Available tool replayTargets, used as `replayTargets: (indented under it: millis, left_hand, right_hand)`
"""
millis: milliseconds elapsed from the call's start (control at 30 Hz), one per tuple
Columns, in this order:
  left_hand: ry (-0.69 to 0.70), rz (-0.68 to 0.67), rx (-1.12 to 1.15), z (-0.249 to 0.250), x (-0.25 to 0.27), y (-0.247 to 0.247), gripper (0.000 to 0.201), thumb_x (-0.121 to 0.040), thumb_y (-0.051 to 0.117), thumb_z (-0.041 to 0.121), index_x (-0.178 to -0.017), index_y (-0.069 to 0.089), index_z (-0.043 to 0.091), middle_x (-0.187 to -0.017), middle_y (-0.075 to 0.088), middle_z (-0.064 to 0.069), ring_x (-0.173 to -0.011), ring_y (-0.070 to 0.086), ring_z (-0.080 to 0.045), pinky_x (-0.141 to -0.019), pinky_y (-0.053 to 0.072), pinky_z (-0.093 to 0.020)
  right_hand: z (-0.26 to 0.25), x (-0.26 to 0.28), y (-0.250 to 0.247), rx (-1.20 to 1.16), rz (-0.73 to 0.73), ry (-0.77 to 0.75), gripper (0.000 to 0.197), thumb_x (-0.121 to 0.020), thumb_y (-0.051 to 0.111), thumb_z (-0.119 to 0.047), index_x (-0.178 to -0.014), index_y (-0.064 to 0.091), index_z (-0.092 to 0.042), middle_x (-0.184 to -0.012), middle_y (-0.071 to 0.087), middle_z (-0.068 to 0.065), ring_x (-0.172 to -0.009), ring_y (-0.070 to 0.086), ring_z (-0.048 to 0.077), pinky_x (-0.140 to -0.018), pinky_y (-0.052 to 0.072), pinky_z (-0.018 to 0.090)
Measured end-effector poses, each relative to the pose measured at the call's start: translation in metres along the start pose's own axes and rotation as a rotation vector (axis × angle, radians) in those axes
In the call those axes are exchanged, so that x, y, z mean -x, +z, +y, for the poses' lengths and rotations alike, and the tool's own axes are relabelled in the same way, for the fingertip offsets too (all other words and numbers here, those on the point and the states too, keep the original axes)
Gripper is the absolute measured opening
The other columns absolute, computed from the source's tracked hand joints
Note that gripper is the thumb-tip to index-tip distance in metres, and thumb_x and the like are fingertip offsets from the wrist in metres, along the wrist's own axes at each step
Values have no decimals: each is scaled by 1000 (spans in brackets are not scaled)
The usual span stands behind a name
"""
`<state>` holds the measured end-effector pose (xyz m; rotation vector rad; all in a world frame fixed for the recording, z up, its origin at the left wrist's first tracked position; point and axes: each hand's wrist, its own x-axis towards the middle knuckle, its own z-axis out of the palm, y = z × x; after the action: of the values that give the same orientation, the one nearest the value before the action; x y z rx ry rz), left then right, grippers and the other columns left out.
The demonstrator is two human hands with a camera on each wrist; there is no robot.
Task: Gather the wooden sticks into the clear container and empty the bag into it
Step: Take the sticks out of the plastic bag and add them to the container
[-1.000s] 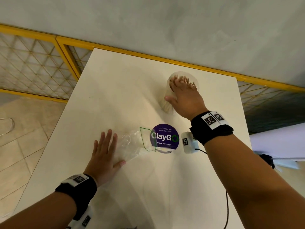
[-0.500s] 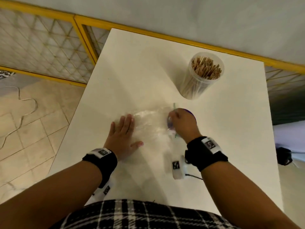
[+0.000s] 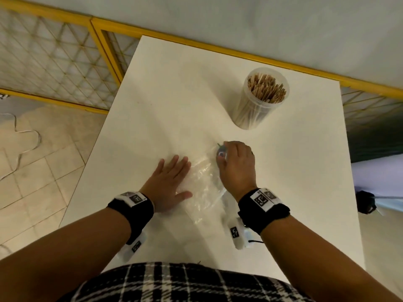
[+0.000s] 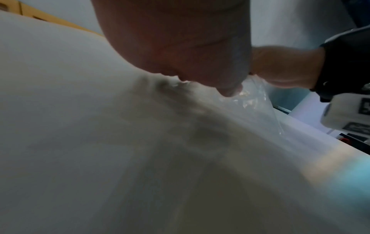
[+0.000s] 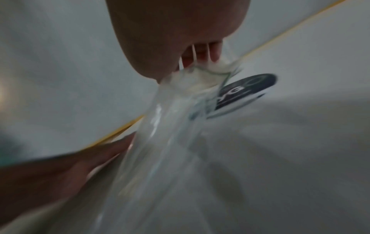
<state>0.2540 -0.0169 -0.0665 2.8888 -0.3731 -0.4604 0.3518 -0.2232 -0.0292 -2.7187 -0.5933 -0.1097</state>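
A clear container (image 3: 259,103) stands upright at the back right of the white table (image 3: 152,101), packed with wooden sticks (image 3: 267,88). A clear plastic bag (image 3: 201,184) lies crumpled between my hands. My left hand (image 3: 170,182) lies flat with straight fingers, pressing the bag's left side onto the table. My right hand (image 3: 236,165) pinches the bag's far end, where a green line runs along the edge. In the right wrist view the curled fingers (image 5: 202,53) grip the bag (image 5: 170,126) just above a round dark sticker (image 5: 244,93).
A yellow rail (image 3: 218,51) and a grey wall run behind the table. A wire mesh fence (image 3: 54,57) stands at the left over a tiled floor with a loose cable (image 3: 24,147). Bare tabletop stretches to the right of my right hand.
My right hand left the container, came back to the bag's sticker end and took hold of it. My left hand stayed flat on the bag. My head moved back and tilted down.
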Motion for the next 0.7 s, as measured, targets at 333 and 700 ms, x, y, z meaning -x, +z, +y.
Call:
replayTargets:
  millis: [333,700]
  left_hand:
    - [-158,-51,-3,9,8,13,99,-73,15,82,-143,-24,24,-153,-30,6,-139,-31,-19,-111,-21,-47]
    - [-308,-91,22,6,7,2,102,-68,1,81,-146,-20,19,-154,-30,2,-142,-25,-27,-112,-15,-52]
  right_hand:
    - [49,40,24,242,-531,-108,84,-86,1,-74,-153,8,-24,-162,1,6,-149,0,32,-117,12,59]
    - [5,65,2,136,-506,-249,76,-94,20,-62,-152,18,-13,-161,12,11,-149,11,28,-119,13,52]
